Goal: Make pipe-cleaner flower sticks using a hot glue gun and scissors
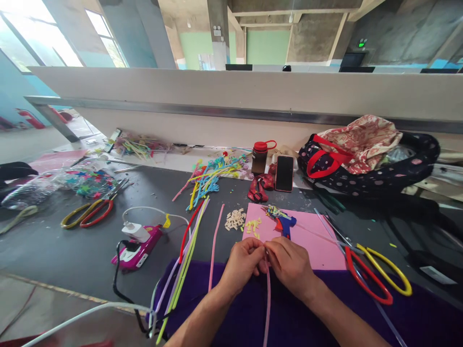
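Observation:
My left hand (243, 262) and my right hand (289, 262) meet at the near edge of a pink foam sheet (314, 236), both pinched on the top of a pink pipe cleaner (267, 303) that hangs down toward me over purple cloth (289, 323). A blue glue gun (284, 222) lies on the sheet just beyond my fingers. Small yellow pieces (253, 225) and pale beige pieces (235, 219) sit to its left.
Long pipe cleaners (188, 250) lie left of my hands; a colourful bundle (213, 176) sits farther back. Scissors lie at right (376, 272) and left (88, 214). A charger on a pink phone (139, 243), a bottle (259, 156), a phone (284, 173) and a bag (369, 164) surround the area.

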Tool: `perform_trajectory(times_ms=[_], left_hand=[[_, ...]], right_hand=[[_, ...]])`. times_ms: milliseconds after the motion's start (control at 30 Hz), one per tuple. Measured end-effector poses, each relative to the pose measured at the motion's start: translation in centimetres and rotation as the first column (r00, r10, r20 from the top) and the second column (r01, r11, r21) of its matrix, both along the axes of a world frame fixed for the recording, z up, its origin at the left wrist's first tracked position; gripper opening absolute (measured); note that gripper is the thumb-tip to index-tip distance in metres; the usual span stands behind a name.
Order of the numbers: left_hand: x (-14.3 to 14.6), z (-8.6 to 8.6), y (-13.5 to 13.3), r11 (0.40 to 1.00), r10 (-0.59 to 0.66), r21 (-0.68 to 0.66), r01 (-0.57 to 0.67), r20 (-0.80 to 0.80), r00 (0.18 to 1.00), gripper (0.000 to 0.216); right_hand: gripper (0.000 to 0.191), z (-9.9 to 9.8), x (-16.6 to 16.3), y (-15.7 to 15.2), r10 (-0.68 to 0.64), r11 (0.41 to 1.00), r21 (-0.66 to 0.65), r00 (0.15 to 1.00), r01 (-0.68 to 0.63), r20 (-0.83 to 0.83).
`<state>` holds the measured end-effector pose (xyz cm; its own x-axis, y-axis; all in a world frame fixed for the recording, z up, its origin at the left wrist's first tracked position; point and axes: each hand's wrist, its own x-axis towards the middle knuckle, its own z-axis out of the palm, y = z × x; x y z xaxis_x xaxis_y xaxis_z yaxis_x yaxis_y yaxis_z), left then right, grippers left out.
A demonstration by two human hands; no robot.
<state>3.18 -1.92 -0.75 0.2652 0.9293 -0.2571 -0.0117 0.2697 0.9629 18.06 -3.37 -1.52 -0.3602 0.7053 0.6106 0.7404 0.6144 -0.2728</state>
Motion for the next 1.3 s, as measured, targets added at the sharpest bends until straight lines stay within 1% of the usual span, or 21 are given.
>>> perform_trajectory(times_ms=[100,200,267,300,333,400,467,500,533,600,667,833,900,967,1033,1167,1200,1300], left_hand=[[-0.1,-0.1,0.0,1.000,0.019,0.005,-0.019,0.010,1.000,0.020],[-0.2,-0.1,0.0,0.999,0.049,-0.007,-0.049,0.026,0.998,0.020],[-0.3,0.2,0.0,0.998,0.057,-0.012,-0.056,0.042,0.998,0.021],[-0.4,0.3,0.0,0.998,0.058,-0.010,-0.057,0.054,0.997,0.021],[-0.5,0.4,0.0,0.998,0.058,-0.006,-0.057,0.069,0.996,0.022],[-0.6,0.7,0.0,0.999,0.047,0.011,-0.048,0.090,0.995,0.023],[-0.7,0.9,0.0,1.000,0.022,0.018,-0.024,0.092,0.996,0.024],[-0.8,0.9,0.0,1.000,0.006,0.016,-0.008,0.088,0.996,0.025],[-0.8,1.0,0.0,1.000,-0.009,0.010,0.008,0.083,0.997,0.026],[-0.8,1.0,0.1,0.999,-0.035,-0.004,0.035,0.071,0.997,0.028],[-0.8,0.9,0.1,0.999,-0.047,-0.021,0.048,0.053,0.997,0.030],[-0.9,0.8,0.1,0.997,-0.062,-0.049,0.064,0.034,0.997,0.033],[-0.9,0.8,0.1,0.995,-0.075,-0.063,0.077,0.044,0.996,0.033],[-1.0,0.6,0.1,0.992,-0.090,-0.080,0.094,0.054,0.994,0.033],[-1.0,0.5,0.1,0.990,-0.099,-0.095,0.105,0.067,0.993,0.032],[-0.8,0.4,0.1,0.990,-0.082,-0.108,0.092,0.094,0.992,0.031],[-0.7,0.5,0.1,0.990,-0.077,-0.107,0.087,0.101,0.992,0.030],[-0.5,0.7,0.0,0.991,-0.070,-0.103,0.083,0.119,0.990,0.028]], right_hand=[[0.019,-0.4,0.0,-0.2,0.053,0.998,0.033,0.999,-0.053,-0.010],[0.026,-0.6,-0.3,-0.3,0.114,0.993,0.024,0.990,-0.113,-0.080],[0.027,-0.4,-0.5,-0.3,0.144,0.986,-0.050,0.970,-0.156,-0.196],[0.026,-0.1,-0.5,-0.3,0.144,0.976,-0.119,0.949,-0.183,-0.281],[0.024,0.2,-0.5,-0.1,0.118,0.957,-0.204,0.917,-0.208,-0.381],[0.021,0.8,-0.2,0.2,0.001,0.889,-0.374,0.817,-0.265,-0.576],[0.020,1.3,0.3,0.5,-0.128,0.805,-0.494,0.716,-0.330,-0.687],[0.020,1.5,0.5,0.7,-0.167,0.765,-0.533,0.686,-0.363,-0.708],[0.021,1.6,0.7,0.8,-0.183,0.730,-0.557,0.672,-0.395,-0.717],[0.020,1.6,1.0,0.9,-0.177,0.677,-0.591,0.682,-0.439,-0.710],[0.018,1.6,1.0,1.0,-0.164,0.661,-0.606,0.703,-0.442,-0.692],[0.013,1.5,0.8,0.9,-0.182,0.649,-0.636,0.726,-0.418,-0.663],[0.012,1.5,0.7,0.9,-0.172,0.654,-0.633,0.733,-0.414,-0.658],[0.010,1.5,0.7,0.8,-0.160,0.677,-0.620,0.742,-0.397,-0.651],[0.009,1.4,0.6,0.8,-0.151,0.711,-0.601,0.755,-0.365,-0.638],[0.009,1.2,0.0,0.7,-0.140,0.808,-0.532,0.794,-0.254,-0.591],[0.010,1.2,-0.1,0.7,-0.144,0.824,-0.518,0.798,-0.231,-0.585],[0.010,1.1,-0.5,0.7,-0.172,0.835,-0.511,0.786,-0.204,-0.594]])
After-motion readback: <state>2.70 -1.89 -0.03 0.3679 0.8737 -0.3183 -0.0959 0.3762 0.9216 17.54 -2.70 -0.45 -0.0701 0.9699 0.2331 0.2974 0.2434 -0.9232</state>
